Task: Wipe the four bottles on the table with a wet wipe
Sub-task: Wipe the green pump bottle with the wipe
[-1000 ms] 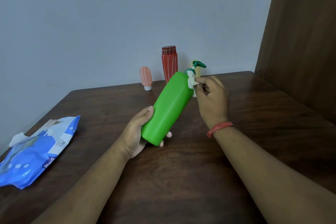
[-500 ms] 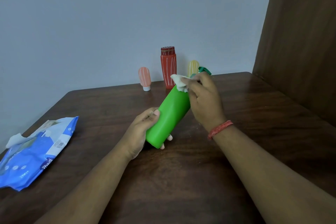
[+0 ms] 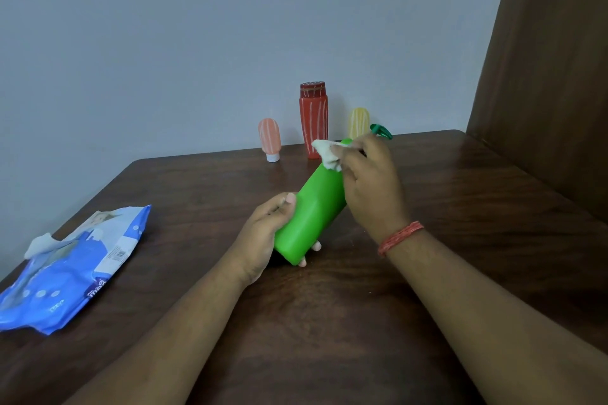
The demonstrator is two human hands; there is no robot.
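A tall green pump bottle (image 3: 312,210) is tilted over the middle of the table, its dark green pump pointing away to the right. My left hand (image 3: 263,233) grips its base. My right hand (image 3: 368,181) pinches a crumpled white wet wipe (image 3: 327,154) against the bottle's upper shoulder and covers the neck. At the back edge stand a red striped bottle (image 3: 313,118), a small pink tube (image 3: 270,140) on its white cap, and a small yellow tube (image 3: 358,122) partly hidden behind my right hand.
A blue wet-wipe pack (image 3: 72,266) lies at the left edge of the dark wooden table (image 3: 329,322), with a wipe sticking out of its opening. A brown wooden panel (image 3: 552,76) rises at the right. A grey wall is behind.
My right hand has moved the wipe from the pump neck over to the left side of the bottle's shoulder. The bottle has tilted and shifted slightly in my left hand.
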